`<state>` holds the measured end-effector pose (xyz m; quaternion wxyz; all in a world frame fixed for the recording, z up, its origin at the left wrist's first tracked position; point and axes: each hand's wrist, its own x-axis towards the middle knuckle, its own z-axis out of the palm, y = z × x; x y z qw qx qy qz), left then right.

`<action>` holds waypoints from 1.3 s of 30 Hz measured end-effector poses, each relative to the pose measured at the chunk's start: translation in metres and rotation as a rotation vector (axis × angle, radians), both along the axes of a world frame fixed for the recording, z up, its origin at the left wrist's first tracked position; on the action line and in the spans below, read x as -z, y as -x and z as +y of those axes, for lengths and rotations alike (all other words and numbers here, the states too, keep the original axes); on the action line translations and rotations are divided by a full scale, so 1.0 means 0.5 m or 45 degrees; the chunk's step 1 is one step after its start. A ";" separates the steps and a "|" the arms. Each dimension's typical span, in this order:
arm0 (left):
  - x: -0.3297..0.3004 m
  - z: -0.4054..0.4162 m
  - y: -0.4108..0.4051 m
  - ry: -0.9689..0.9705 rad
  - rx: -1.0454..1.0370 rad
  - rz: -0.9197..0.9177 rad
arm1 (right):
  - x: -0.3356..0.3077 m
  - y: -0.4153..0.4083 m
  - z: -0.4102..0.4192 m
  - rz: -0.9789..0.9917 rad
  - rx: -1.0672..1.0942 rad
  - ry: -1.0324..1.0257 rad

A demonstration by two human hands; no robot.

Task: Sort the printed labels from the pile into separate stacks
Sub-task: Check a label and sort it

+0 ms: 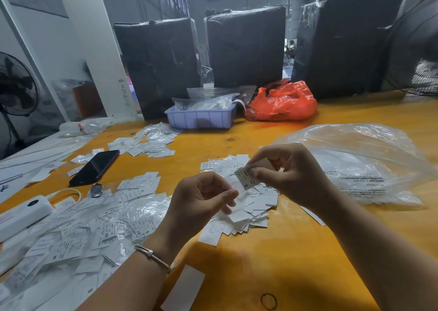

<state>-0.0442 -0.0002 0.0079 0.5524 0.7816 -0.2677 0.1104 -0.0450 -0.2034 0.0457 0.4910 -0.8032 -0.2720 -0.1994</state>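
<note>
A loose pile of white printed labels (246,206) lies on the yellow table (296,251) in the middle. My right hand (291,175) pinches a small label marked S (246,180) above that pile. My left hand (199,199) hovers just left of it, fingers loosely curled and holding nothing. More labels, some in clear sleeves, spread at the lower left (94,230). Another group of labels (147,142) lies farther back.
A black phone (94,167) and a white power bank (21,216) lie at the left. A blue tray (201,117) and a red plastic bag (282,102) stand at the back. A large clear bag (365,166) lies at the right. A rubber band (269,301) sits near the front edge.
</note>
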 end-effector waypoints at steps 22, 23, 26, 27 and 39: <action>0.000 -0.004 0.002 -0.061 0.064 0.095 | 0.010 -0.004 0.009 0.043 -0.110 0.134; -0.001 -0.003 0.002 -0.046 0.053 0.104 | 0.010 -0.005 0.007 0.054 -0.097 0.037; -0.005 -0.001 -0.001 -0.040 0.034 0.125 | 0.010 -0.010 0.002 0.045 -0.034 -0.140; -0.005 -0.001 -0.001 -0.040 0.037 0.135 | 0.010 -0.010 0.002 0.027 -0.016 -0.134; -0.006 -0.006 0.000 -0.006 0.070 0.275 | 0.021 -0.008 0.017 -0.005 0.046 0.011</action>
